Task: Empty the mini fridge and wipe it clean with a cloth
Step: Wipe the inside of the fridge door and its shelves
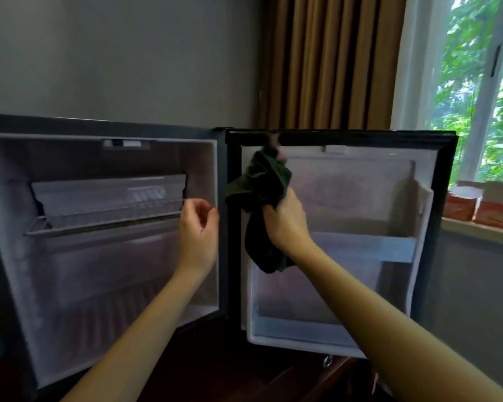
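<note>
The mini fridge (9, 198) stands open on the left, with a white inside, a wire shelf (99, 220) and nothing stored in it. Its door (442, 158) is swung open to the right, with two bare door shelves. My right hand (285, 221) grips a dark green cloth (265, 181) in front of the door's inner left side; the cloth bunches above my fist and hangs below it. My left hand (196, 224) hovers at the fridge's right inner wall beside the wire shelf's end, fingers loosely curled, holding nothing.
Red and white boxes (482, 208) sit on the window sill at the right. A brown curtain (325, 59) hangs behind the door. The fridge stands on a dark wooden surface (215, 358).
</note>
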{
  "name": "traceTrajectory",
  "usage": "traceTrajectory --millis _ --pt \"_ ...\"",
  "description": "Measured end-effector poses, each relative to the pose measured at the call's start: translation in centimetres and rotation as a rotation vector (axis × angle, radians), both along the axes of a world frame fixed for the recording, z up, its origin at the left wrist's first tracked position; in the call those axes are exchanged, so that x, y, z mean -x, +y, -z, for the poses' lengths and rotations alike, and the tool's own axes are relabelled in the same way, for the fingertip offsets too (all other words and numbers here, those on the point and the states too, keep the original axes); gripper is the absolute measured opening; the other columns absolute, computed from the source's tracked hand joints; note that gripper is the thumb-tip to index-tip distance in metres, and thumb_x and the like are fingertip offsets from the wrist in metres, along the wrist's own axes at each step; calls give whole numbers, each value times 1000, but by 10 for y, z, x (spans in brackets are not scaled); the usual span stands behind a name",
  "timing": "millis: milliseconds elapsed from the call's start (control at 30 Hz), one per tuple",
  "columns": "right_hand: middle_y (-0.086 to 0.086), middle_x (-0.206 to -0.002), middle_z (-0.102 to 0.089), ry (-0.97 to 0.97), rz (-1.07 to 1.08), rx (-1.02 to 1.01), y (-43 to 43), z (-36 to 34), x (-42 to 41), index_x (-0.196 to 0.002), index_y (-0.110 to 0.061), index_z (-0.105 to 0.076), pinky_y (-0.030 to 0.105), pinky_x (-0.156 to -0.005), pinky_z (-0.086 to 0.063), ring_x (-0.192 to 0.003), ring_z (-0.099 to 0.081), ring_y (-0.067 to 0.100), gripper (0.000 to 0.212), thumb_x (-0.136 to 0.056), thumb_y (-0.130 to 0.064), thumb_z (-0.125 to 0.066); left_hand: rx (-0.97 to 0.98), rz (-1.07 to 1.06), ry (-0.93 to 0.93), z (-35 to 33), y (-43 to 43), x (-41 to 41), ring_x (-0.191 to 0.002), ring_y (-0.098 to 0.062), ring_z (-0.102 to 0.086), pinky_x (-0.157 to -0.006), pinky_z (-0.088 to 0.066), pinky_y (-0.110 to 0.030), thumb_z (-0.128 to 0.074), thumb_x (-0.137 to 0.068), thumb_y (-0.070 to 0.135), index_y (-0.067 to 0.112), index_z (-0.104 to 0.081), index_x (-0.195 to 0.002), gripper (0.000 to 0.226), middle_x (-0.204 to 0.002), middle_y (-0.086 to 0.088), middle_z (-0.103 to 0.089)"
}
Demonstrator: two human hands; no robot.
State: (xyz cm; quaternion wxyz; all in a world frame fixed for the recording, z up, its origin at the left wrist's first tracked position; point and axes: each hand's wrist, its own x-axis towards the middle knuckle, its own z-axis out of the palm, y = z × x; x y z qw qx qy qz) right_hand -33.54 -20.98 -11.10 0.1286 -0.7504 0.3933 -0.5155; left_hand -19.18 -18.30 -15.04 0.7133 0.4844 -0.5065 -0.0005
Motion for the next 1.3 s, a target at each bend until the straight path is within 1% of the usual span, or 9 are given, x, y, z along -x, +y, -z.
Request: traceTrajectory --millis 133,267,400,533,667,767,900,1100,1300 --pt "18 -108 -65 41 -122 -199 -2 -24 23 -110 -4 -59 49 -86 -51 -98 -62 32 22 -91 -9 -48 -38 44 -56 -2 0 12 -74 -6 -47 -66 -37 -13 -53 -93 9 14 -47 -93 9 -83 2 -49" --pt "6 -81 -66 -185 -244 -381 15 -50 65 -97 -10 -55 13 -61 -50 -69 -61 10 18 -96 -1 -39 -55 88 -189 4 12 19 -72 -2 -47 -65 -36 -7 -54 -92 6 16 -50 -92 10 -86 -1 -51" --pt "-9 -42 -58 -529 -222 -461 43 -34 124 -71 -10 -52 14 -54 -44 -53 -58 6 32 -98 -5 -35 -113 158 -322 37 26 27 -70 1 -51 -66 -39 -11 -53 -91 2 16 -56 -91 15 -84 1 -55" --pt "-6 -65 -64 -457 -122 -397 77 27 156 -81 -19 -60 26 -66 -52 -63 -63 0 27 -95 -4 -42 -314 215 -525 102 33 45 -86 -19 -59 -75 -46 -28 -51 -87 -2 12 -59 -101 21 -98 -4 -60" --pt "-2 -100 -55 180 19 35 75 83 162 -110 5 -56 17 -89 -47 -95 -50 -12 31 -80 8 -53 -502 163 -818 147 29 53 -91 -25 -58 -73 -50 -43 -49 -91 9 15 -55 -116 26 -112 -1 -50" --pt "9 -138 -34 781 148 -69 42 128 166 -145 -20 -32 43 -110 -27 -125 -26 22 66 -85 -11 -58 -490 90 -927 155 28 45 -89 -26 -57 -68 -45 -38 -50 -88 4 13 -58 -112 27 -105 -3 -52" --pt "6 -151 -23 1171 137 -173 19 140 160 -151 -29 -14 44 -113 -28 -136 -19 36 79 -86 -36 -59 -491 102 -963 146 19 40 -94 -25 -57 -77 -46 -38 -47 -87 3 12 -61 -109 27 -106 -4 -58" --pt "-6 -132 -53 1295 103 -74 2 132 140 -136 -29 -44 36 -90 -50 -115 -52 22 87 -62 -65 -73 -287 34 -416 144 13 29 -63 -14 -52 -58 -42 -19 -53 -87 3 13 -51 -89 11 -76 0 -51" --pt "0 -110 -67 1048 194 -26 -1 160 81 -118 -29 -59 32 -80 -51 -102 -62 25 62 -69 -67 -66 -415 153 -41 148 -11 23 -59 -22 -53 -57 -46 -36 -57 -93 25 12 -43 -91 19 -67 -5 -51"
